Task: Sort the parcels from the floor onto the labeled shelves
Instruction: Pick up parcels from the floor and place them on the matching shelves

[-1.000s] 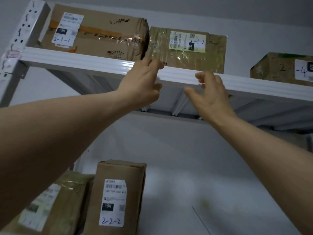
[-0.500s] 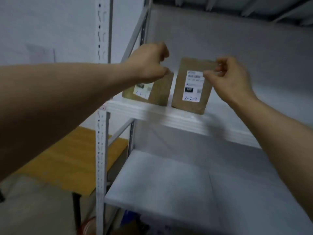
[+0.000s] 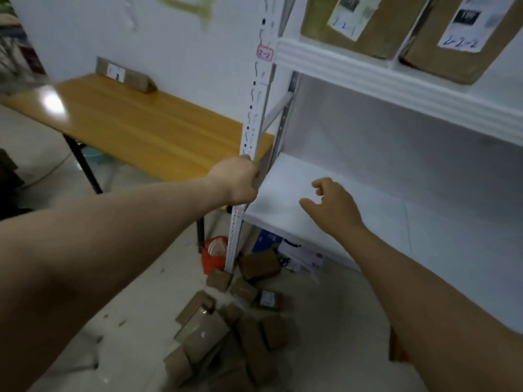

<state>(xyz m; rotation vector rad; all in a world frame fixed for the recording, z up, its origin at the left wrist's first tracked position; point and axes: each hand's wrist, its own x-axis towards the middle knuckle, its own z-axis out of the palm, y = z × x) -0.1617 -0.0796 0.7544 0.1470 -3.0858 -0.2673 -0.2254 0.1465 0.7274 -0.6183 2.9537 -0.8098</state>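
- The shelving rack [image 3: 396, 80] is noted at the right. Its lower shelf [image 3: 353, 193] lies bare where it is seen.
- A wooden table [image 3: 141, 123] is set against the wall to the left of the rack. One small parcel [image 3: 124, 75] lies at its far edge.
- The parcels on the floor [image 3: 226, 321] are heaped loosely by the foot of the upright post [image 3: 254, 108]. They are judged to be waiting for sorting, and most of the task remains.
- Two shelved parcels [image 3: 365, 21] stand side by side on the upper shelf. Their handwritten codes face outward, presumably so that they can be checked.
- The right hand [image 3: 334, 205] is held above the lower shelf. Its fingers are loosely curled, its thumb is spread, and nothing is held.
- The left hand [image 3: 237, 182] is seen in front of the post with its fingers curled under. Whether the post is gripped cannot be told.
- A small red-edged tag [image 3: 265, 53] is fixed to the post at upper-shelf level, evidently to mark that shelf.
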